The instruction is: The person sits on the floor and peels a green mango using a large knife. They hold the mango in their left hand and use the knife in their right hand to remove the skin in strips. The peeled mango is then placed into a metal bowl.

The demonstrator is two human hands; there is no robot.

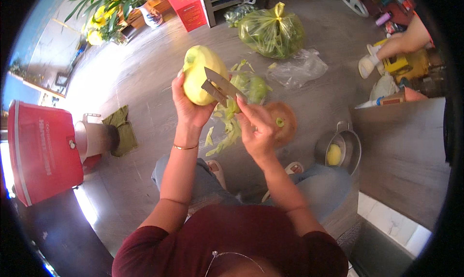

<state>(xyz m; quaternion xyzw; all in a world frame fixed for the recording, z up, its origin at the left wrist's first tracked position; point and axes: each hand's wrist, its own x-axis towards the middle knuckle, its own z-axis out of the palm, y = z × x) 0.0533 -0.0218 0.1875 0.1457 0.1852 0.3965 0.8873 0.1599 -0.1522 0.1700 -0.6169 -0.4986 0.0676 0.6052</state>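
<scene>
My left hand [194, 112] holds up a large, pale yellow-green fruit [203, 85] from below; its surface looks peeled, with a greener hollow near the top. Between the fingers of my right hand [257, 128] is a metal peeler knife [226, 85], with a broad blade and a toothed edge. The blade lies across the right side of the fruit, and whether it touches is unclear. Beneath my hands, light-green peel strips [226, 137] lie on the floor and on a thin plastic bag [253, 86]. A round brown board [288, 126], bearing a bit of peel, is partly behind my right hand.
A metal pot [349, 152] with a yellow piece inside stands by my right knee. Beyond the peel sit a knotted, filled yellow-green bag [272, 34] and a crumpled clear bag [299, 68]. At left is a red cooler box [47, 153]; another person's leg [402, 41] shows at right.
</scene>
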